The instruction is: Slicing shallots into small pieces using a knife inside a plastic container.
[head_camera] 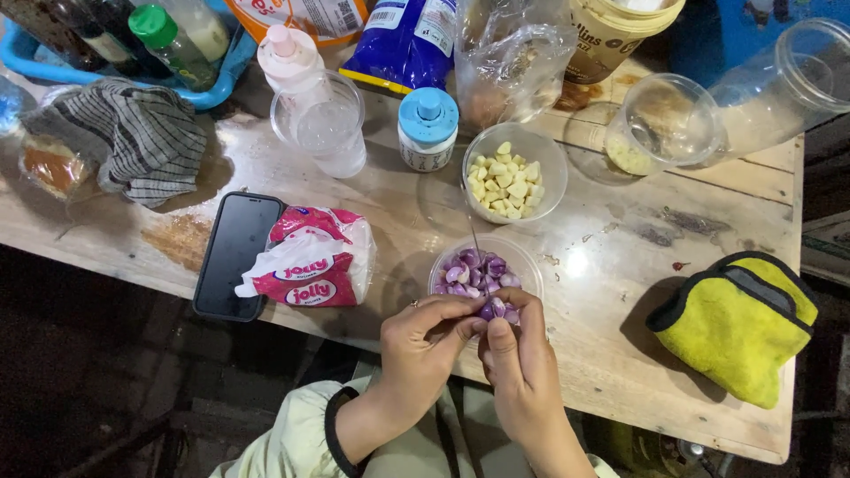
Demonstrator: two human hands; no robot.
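At the near edge of the wooden table (620,292), both hands meet just in front of the shallot bowl (482,270), a clear plastic tub holding peeled purple shallots. Left hand (423,341): fingers curled, fingertips pinched toward the right hand; a ring shows on one finger. Right hand (516,341): fingers closed around a small purple shallot (492,308), held touching the bowl's near rim. A thin blade (475,237) rises over the bowl; which hand grips it cannot be determined.

Behind the shallot bowl stands a garlic bowl (515,173), clear and filled with pale peeled cloves. Left of the shallot bowl lies a pink-and-white tissue pack (312,258), partly resting on a black phone (235,252). Behind the garlic bowl sit a small jar with a blue cap (428,127) and a clear cup (320,124). Right of the shallot bowl, near the table's edge, lies a yellow cloth (739,323). A striped cloth (137,137) lies far left.
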